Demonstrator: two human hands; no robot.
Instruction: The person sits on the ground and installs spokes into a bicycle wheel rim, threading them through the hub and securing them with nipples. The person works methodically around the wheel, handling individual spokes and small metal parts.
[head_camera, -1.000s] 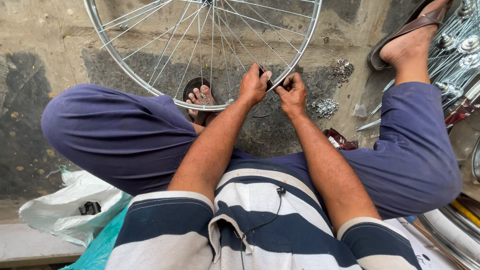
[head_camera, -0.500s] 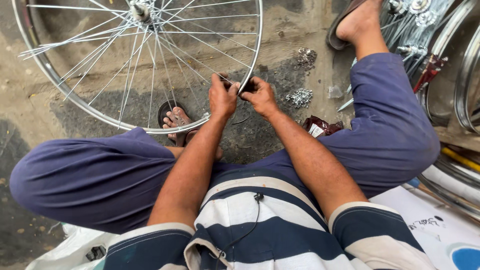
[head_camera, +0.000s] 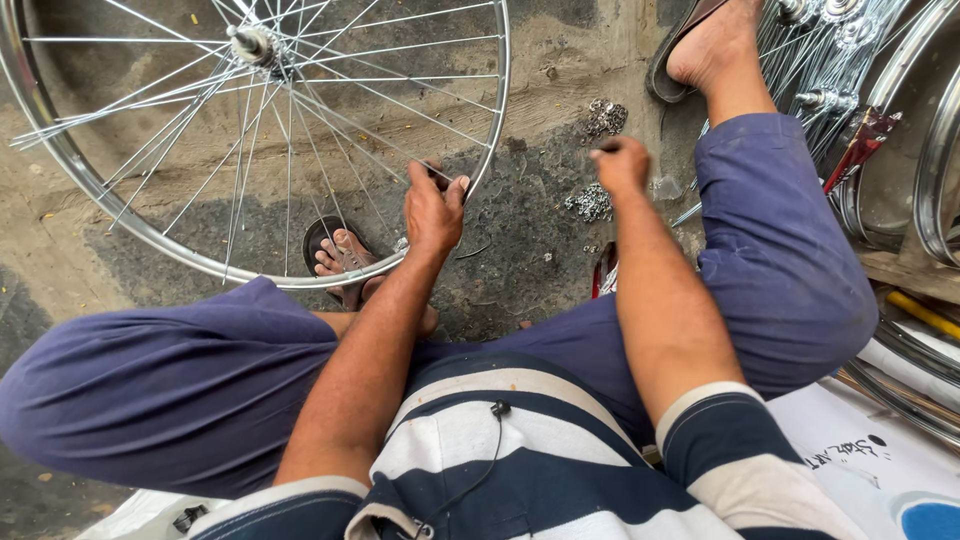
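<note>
Seen from the head camera, the ground is rough, stained concrete (head_camera: 560, 70), dark with grime in front of the seated person. A spoked bicycle wheel (head_camera: 497, 120) stands on it, its rim resting against the person's sandalled foot (head_camera: 335, 255). The left hand (head_camera: 432, 205) grips the lower right of the rim, fingers curled around it and thumb up by a spoke. The right hand (head_camera: 620, 163) is off the wheel, just to its right, closed in a loose fist above a small pile of metal nipples (head_camera: 592, 203); whether it holds anything cannot be told. More rims and spoke bundles (head_camera: 830, 60) lie at the far right.
</note>
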